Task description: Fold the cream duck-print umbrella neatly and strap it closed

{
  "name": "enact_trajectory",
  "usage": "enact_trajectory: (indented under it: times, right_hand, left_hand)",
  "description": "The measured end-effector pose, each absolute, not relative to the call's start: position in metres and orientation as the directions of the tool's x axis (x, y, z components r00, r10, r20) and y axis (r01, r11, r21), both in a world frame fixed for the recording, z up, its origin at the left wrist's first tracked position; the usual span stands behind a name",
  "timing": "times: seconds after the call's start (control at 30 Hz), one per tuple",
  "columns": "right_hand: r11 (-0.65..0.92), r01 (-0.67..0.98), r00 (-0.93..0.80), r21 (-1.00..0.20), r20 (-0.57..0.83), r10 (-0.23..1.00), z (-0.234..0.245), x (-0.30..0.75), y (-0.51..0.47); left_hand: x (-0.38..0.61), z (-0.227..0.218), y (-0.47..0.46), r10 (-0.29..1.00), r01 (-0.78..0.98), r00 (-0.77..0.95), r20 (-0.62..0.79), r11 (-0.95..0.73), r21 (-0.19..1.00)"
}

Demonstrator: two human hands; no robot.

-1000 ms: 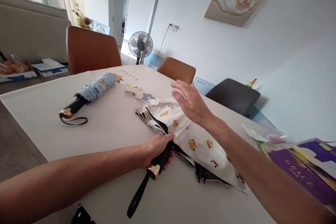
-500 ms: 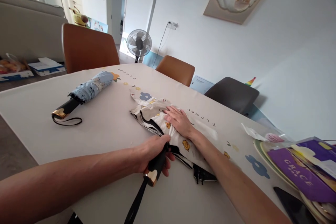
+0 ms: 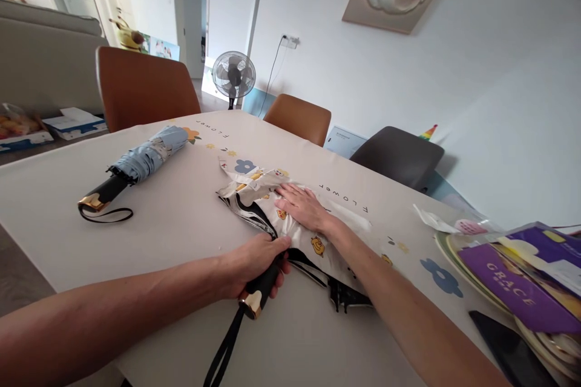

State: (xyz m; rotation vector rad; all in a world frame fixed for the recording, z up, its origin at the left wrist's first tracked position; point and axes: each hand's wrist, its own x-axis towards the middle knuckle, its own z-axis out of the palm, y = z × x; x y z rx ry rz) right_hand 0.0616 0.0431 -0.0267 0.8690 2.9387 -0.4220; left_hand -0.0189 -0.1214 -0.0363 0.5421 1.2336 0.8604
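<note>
The left hand [image 3: 258,263] is closed around the black handle [image 3: 261,290] with gold-coloured end, which belongs to the white cloth umbrella with yellow cartoon figures [image 3: 297,234]. This umbrella lies loosely folded on the white worktop with flower prints [image 3: 167,248], its canopy just beyond the left hand and under the right hand [image 3: 302,205]. The right hand is open and rests palm down on the cloth, the fingers pointing away from the body. A black strap [image 3: 224,344] hangs from the handle, nearer than the left hand. To the left of this hand, well apart, lies a light-blue, rolled umbrella [image 3: 149,154].
</note>
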Motion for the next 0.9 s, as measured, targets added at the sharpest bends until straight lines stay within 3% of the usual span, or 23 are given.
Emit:
enact_trajectory:
  times: [0.2, 0.27, 0.47, 0.6, 0.7, 0.77, 0.83, 0.9]
  right_hand:
    - [0.799, 0.502, -0.79, -0.33, 0.202, 0.579, -0.045, 0.079, 0.036]
    - [0.806, 0.497, -0.805, -0.322, 0.176, 0.566, -0.045, 0.08, 0.039]
    - [0.837, 0.508, -0.861, -0.203, -0.162, 0.482, -0.03, 0.061, 0.051]
    - [0.808, 0.553, -0.833, -0.206, -0.103, 0.544, -0.027, 0.057, 0.046]
    - [0.8, 0.58, -0.804, -0.153, 0.051, 0.593, -0.02, 0.059, 0.039]
    - [0.829, 0.548, -0.813, -0.112, 0.163, 0.559, -0.013, 0.057, 0.036]
    - [0.852, 0.507, -0.839, -0.127, 0.155, 0.522, -0.007, 0.051, 0.038]
    - [0.851, 0.495, -0.86, -0.176, 0.041, 0.508, -0.006, 0.041, 0.045]
  left_hand:
    - [-0.016, -0.028, -0.126, 0.809, -0.149, 0.086, -0.582, 0.588, 0.795]
    - [-0.016, -0.025, -0.126, 0.804, -0.131, 0.082, -0.589, 0.594, 0.794]
    - [-0.018, -0.025, -0.123, 0.791, -0.22, 0.08, -0.607, 0.608, 0.763]
    - [-0.019, -0.029, -0.123, 0.798, -0.263, 0.091, -0.596, 0.596, 0.759]
    - [-0.018, -0.029, -0.123, 0.804, -0.296, 0.079, -0.589, 0.583, 0.757]
    - [-0.018, -0.028, -0.124, 0.81, -0.297, 0.071, -0.582, 0.574, 0.763]
    - [-0.018, -0.026, -0.124, 0.806, -0.248, 0.073, -0.587, 0.585, 0.772]
    - [-0.018, -0.025, -0.124, 0.795, -0.188, 0.083, -0.601, 0.605, 0.774]
